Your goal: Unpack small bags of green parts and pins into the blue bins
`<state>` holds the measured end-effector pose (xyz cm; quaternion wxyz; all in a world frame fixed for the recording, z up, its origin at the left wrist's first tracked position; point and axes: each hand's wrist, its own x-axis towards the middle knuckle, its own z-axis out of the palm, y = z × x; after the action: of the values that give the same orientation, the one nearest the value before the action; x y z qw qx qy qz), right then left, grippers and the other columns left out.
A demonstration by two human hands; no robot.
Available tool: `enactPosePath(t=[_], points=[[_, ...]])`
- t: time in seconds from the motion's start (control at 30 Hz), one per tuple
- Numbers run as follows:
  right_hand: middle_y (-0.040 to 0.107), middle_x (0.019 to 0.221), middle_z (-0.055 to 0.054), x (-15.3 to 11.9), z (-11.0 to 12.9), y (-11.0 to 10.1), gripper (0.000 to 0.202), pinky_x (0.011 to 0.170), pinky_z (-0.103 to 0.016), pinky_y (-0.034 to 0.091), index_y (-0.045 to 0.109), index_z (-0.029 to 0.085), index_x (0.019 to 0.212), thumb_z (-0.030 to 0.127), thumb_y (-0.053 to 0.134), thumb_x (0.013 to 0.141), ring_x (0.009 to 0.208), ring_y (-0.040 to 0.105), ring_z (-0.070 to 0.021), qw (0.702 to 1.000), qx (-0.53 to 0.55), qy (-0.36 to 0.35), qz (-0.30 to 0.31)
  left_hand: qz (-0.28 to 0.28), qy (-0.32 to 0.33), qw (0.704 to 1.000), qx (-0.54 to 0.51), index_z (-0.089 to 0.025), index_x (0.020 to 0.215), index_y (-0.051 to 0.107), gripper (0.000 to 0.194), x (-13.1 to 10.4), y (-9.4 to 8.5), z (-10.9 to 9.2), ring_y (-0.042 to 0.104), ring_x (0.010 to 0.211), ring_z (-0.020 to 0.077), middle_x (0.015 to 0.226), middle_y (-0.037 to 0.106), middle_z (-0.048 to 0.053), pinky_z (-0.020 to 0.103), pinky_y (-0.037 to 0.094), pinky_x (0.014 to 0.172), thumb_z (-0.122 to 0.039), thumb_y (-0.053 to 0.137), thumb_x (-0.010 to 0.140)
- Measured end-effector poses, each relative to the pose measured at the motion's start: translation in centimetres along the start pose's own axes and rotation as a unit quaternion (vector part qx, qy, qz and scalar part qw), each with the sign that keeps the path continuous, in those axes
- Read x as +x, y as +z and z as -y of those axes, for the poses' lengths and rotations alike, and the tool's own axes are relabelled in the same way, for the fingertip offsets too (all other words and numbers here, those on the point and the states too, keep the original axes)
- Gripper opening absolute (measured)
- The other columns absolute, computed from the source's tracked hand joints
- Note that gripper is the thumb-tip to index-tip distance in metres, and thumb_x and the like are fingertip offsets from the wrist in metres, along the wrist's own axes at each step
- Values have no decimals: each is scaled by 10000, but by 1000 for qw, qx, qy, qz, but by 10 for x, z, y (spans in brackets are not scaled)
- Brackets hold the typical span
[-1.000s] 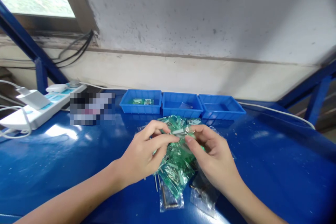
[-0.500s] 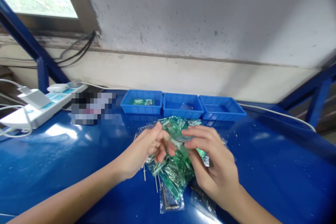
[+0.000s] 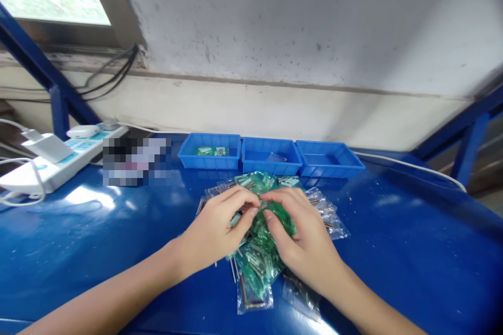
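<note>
My left hand (image 3: 225,220) and my right hand (image 3: 296,225) meet fingertip to fingertip above a heap of small bags. Both pinch the edge of a small plastic bag (image 3: 262,204), mostly hidden by my fingers. Under them lie green plastic bags (image 3: 257,272) with metal pins or screws inside. Clear bags stick out around the heap: one with an L-shaped hex key (image 3: 253,298) at the front, another clear bag (image 3: 328,212) with metal pieces at the right.
Three blue bins stand in a row behind the heap. Green packets sit in the left bin (image 3: 188,161), a clear bag in the middle bin (image 3: 271,167); the right bin (image 3: 332,170) is beside them. A white power strip (image 3: 58,172) with chargers lies at the left on the blue table (image 3: 404,261).
My hands have come together; the left fingers, loosely curled and apart before, now pinch beside the right ones. The small bag is held between both hands. The view has shifted slightly.
</note>
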<state>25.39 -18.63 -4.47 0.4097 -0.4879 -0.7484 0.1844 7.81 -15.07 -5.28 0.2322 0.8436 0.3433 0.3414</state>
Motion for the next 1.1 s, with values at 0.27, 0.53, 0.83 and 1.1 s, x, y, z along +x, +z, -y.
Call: enactPosePath(t=[0.27,0.53,0.83,1.1], points=[[588,1034,-89,-1,-10,1,346,887,-458,420,525,172,1185,254,516,849,1040,442,-257,992,-112,9,62,53,-65,978,189,-223,1181,518,398,2,-3,19,506,1062,277,1161,580,70,477,411,850,-353,598,814],[603,1053,-57,-3,-8,0,296,908,-425,418,529,220,1147,196,508,852,1090,441,-227,998,-31,-23,40,17,-112,992,58,-200,1204,495,432,5,0,28,541,682,139,894,564,18,308,477,655,-223,617,790],[560,803,-8,2,-2,-4,274,629,-295,457,511,241,1067,433,470,877,732,535,-149,955,234,183,23,-160,116,977,73,-219,867,625,219,5,-7,1,533,823,124,902,478,18,242,480,670,-27,552,790],[538,729,17,2,-8,-1,345,581,-282,455,507,221,1169,245,553,828,631,520,-126,971,188,131,-73,-24,53,996,75,-238,1031,585,283,-3,0,-2,446,616,86,865,435,7,222,406,528,-75,501,816]])
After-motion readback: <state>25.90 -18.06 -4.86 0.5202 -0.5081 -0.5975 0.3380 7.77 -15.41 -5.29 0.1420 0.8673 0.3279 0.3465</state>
